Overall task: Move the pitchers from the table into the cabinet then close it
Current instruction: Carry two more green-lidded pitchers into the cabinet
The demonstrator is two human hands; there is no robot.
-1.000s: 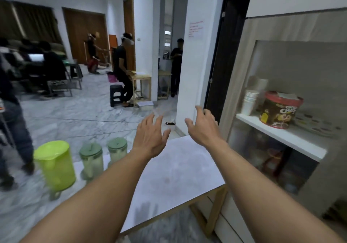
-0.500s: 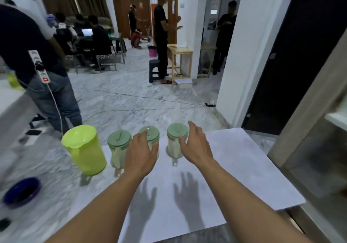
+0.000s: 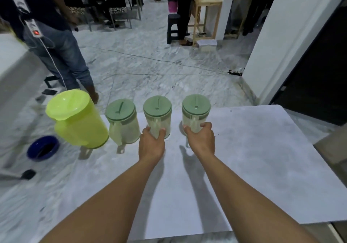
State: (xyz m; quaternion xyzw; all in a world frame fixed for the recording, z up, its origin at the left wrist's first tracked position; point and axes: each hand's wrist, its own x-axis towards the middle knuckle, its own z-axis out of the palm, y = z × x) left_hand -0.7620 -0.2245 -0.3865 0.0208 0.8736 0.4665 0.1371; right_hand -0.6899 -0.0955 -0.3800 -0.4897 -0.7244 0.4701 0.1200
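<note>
Several pitchers stand in a row along the far edge of the white table [image 3: 253, 167]. A large lime-green pitcher [image 3: 78, 118] is at the left. Beside it is a clear pitcher with a green lid [image 3: 122, 122], untouched. My left hand [image 3: 152, 145] grips the handle of the middle clear pitcher [image 3: 157, 111]. My right hand [image 3: 201, 139] grips the handle of the right clear pitcher [image 3: 196, 109]. Both pitchers stand upright on the table. The cabinet is almost out of view; only a beige corner [image 3: 334, 148] shows at the right edge.
A person in jeans [image 3: 62, 54] stands close beyond the table's left end. A blue bowl [image 3: 43, 147] lies on the marble floor at the left. Cables cross the floor ahead. A black stool [image 3: 173, 28] and a wooden side table [image 3: 206, 15] stand further back beside a white pillar [image 3: 287, 36].
The view swung left and down from the cabinet shelf to the table. Both hands reached forward and closed on the handles of the two right clear pitchers.
</note>
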